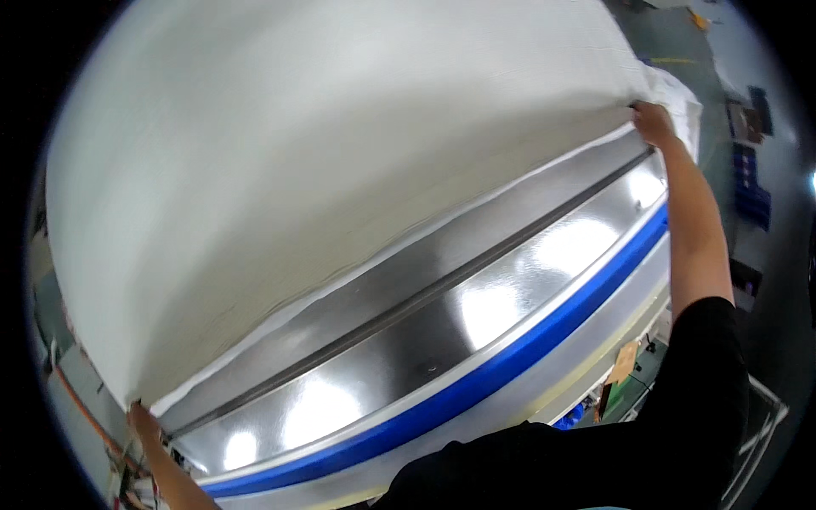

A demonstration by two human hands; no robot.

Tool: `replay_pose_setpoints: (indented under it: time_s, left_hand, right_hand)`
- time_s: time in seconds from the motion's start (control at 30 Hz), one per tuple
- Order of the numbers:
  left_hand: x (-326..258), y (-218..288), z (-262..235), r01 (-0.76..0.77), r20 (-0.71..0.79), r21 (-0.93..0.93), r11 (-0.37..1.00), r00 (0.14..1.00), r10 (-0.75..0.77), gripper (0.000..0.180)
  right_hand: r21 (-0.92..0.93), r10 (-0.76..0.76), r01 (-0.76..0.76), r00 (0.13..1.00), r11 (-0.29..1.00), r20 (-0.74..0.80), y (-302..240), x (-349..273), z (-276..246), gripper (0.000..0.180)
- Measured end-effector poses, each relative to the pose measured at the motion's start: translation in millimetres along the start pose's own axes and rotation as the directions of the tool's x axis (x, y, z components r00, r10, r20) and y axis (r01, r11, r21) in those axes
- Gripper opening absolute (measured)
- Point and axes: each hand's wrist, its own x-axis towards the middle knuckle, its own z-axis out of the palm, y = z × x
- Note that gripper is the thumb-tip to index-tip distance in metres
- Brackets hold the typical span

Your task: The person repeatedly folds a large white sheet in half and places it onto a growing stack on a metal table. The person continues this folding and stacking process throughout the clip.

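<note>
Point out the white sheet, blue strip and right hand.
White sheet (340,153), head view: middle of its surface.
Blue strip (463,387), head view: middle of its length.
Right hand (653,125), head view: its back.

Metal table | near edge: blue strip | on it: white sheet

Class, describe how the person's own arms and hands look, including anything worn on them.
The right hand and left hand are ungloved. A plain black sleeve covers the upper right arm, leaving the right forearm bare. The left forearm is bare where visible; its sleeve is out of view.
</note>
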Motion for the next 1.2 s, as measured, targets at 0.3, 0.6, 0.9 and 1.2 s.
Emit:
replay_pose_setpoints:
  time_s: [0.3, 0.6, 0.9, 1.2]
  left_hand:
    - [-61, -30, -39, -0.035, -0.367, -0.502, 0.864, 0.914, -0.176, 0.036]
    - [-129, -24, 42, -0.27, -0.379, -0.591, 0.76, 0.925, 0.034, 0.043]
    - [-219, 91, 92, -0.458, 0.005, -0.296, 0.838, 0.877, 0.481, 0.03]
    - [-192, 144, 103, -0.482, 0.295, -0.222, 0.848, 0.795, 0.529, 0.028]
  right_hand:
    - [0.212, 0.049, -0.028, 0.994, 0.977, -0.094, 79, -44, -47, 0.04]
    - [0.124, -0.122, 0.121, 0.992, 0.985, 0.005, 260, -106, 8, 0.047]
    - [0.018, -0.248, 0.257, 0.911, 0.966, 0.328, 70, -251, 31, 0.027]
    - [-0.107, -0.21, 0.292, 0.856, 0.95, 0.473, 49, -271, 83, 0.022]
